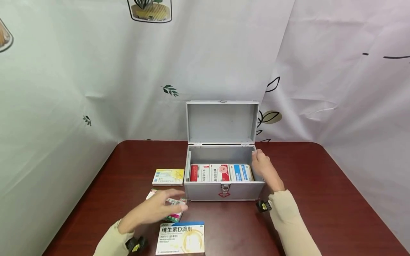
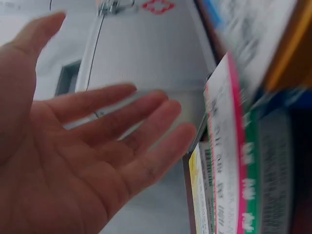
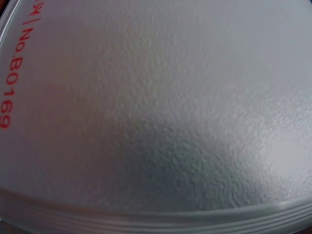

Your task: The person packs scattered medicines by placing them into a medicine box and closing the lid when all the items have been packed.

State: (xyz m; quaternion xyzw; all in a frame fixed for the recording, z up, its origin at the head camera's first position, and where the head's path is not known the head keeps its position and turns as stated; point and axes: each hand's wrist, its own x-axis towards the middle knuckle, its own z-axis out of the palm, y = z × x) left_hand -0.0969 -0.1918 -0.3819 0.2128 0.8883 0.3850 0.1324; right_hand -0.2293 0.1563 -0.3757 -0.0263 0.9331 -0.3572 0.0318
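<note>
A silver metal medicine case (image 1: 205, 192) stands with its lid (image 1: 222, 122) raised, several medicine boxes (image 1: 219, 173) upright inside it. My right hand (image 1: 264, 167) grips the case's right rim, fingertips at the top edge. The right wrist view has only the case's textured side (image 3: 156, 97), without the hand. My left hand (image 1: 157, 208) hovers with fingers spread over a white, pink and green medicine box (image 1: 174, 216), partly covering it. In the left wrist view, that palm (image 2: 73, 170) holds nothing, and the box (image 2: 226, 146) is beside it.
A vitamin D drops box (image 1: 180, 238) lies at the table's front, below the left hand. Left of the case lies a yellow and white box (image 1: 168, 177). The dark red table (image 1: 320, 199) is backed by a pale patterned curtain (image 1: 224, 53).
</note>
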